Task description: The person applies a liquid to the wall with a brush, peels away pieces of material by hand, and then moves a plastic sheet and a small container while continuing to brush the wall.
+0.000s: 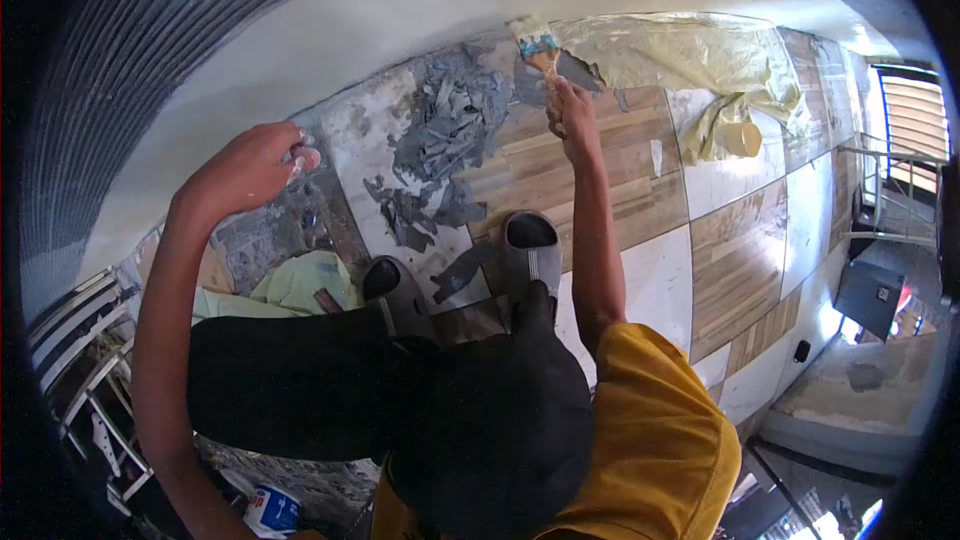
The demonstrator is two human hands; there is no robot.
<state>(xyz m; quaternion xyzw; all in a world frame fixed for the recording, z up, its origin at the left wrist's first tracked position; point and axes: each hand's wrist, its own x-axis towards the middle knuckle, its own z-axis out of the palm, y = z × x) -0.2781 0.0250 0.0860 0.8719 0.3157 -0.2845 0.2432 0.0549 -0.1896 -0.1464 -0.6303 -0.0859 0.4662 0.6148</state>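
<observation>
In the head view, a paintbrush (537, 45) is gripped by its wooden handle in the right hand (572, 115), the fingers being closed tight around it. The brush is held far in the scene, with its pale bristles laid against the foot of the white wall (330, 30), just where the wall meets the floor. The right arm is stretched straight out from a yellow sleeve (650, 410).

The left hand (250, 168) is set against the same wall, further to the left, with the fingers curled. Something whitish is seen at the fingertips, but whether it is pinched or merely touched cannot be told.

Between the two hands, the tiled floor (740, 260) is covered with grey scraps and smears (450, 130). Two grey slippers (530, 245) are planted on the tiles near these scraps, and black trousers (290, 380) are seen below them. A pale yellow plastic sheet (690, 55) is spread along the wall to the right of the brush, and a small yellowish tub (743, 139) is stood at its edge. A pale green cloth (305, 285) is lying by the left slipper. A white metal rack (85, 370) is placed at the far left, and a small can (272, 510) is seen at the near edge.
</observation>
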